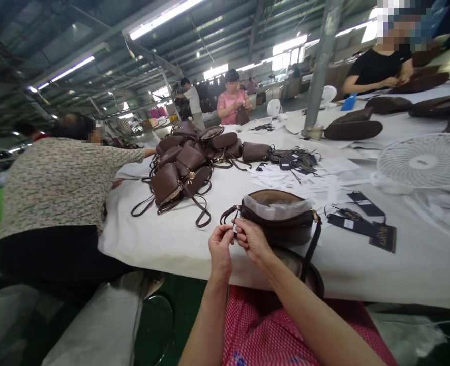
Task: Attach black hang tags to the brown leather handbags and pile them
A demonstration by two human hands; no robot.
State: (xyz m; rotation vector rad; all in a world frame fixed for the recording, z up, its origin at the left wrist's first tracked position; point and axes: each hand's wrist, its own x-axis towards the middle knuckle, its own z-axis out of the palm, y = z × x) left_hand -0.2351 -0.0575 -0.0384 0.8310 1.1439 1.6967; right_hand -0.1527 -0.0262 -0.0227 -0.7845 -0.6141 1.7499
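A dark brown handbag [286,229] stands open at the table's front edge, with whitish wrapping inside and its flap hanging toward my lap. At the bag's left end, beside the strap loop, my left hand [220,246] and my right hand [251,238] meet with pinched fingers. Something thin and dark shows between the fingertips, too small to name. A brown strap [311,249] hangs from the bag's right end. Black tags [383,237] with cords lie to the right of the bag.
Brown bags with straps [166,184] are piled at the left middle, beside a seated person's arm. Beyond my bag lie a heap of black corded tags [295,160] and paper scraps. A white fan [423,161] stands right; a pillar [319,71] rises behind. Other people work around the table.
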